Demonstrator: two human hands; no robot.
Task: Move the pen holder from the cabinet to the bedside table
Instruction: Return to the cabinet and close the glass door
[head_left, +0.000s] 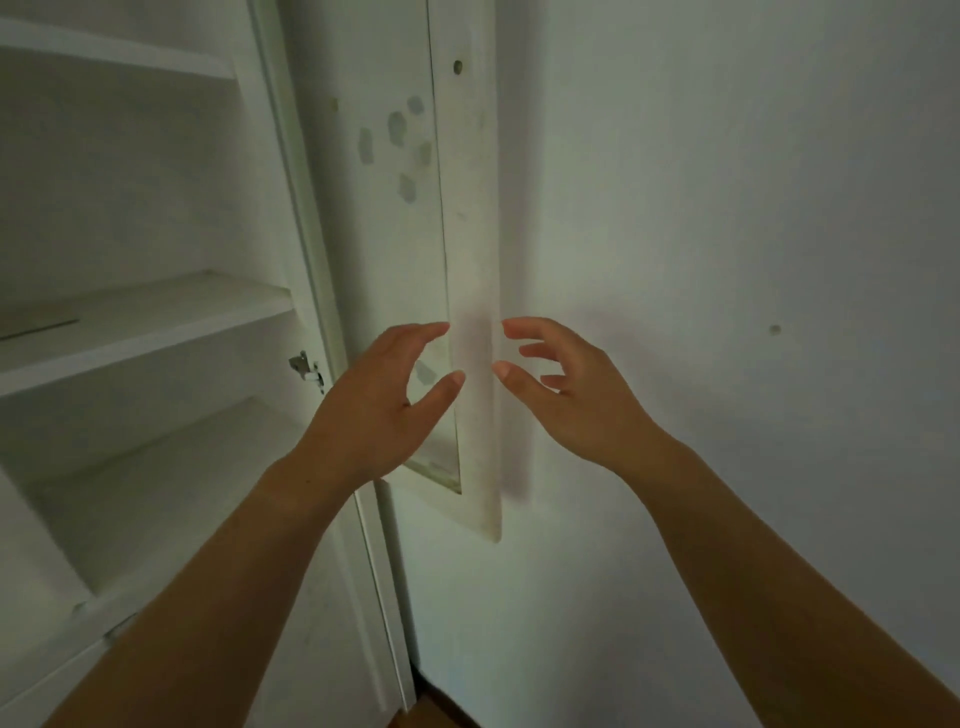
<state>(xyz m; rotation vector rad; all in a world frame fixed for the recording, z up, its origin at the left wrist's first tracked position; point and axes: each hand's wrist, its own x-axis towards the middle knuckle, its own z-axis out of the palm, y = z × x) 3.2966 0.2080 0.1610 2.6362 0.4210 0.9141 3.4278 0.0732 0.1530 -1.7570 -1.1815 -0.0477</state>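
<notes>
A white cabinet (156, 332) with open shelves fills the left side. Its door (467, 218) stands swung open against the wall, seen nearly edge-on in the middle. My left hand (379, 400) and my right hand (571, 395) are raised in front of the door's edge, palms facing each other, fingers spread and curved, holding nothing. No pen holder and no bedside table are in view.
A flat grey sheet (36, 325) lies on the middle shelf at the left edge. A metal hinge (306, 366) sits on the cabinet frame. A plain white wall (727, 260) fills the right side. A strip of wooden floor (441, 714) shows at the bottom.
</notes>
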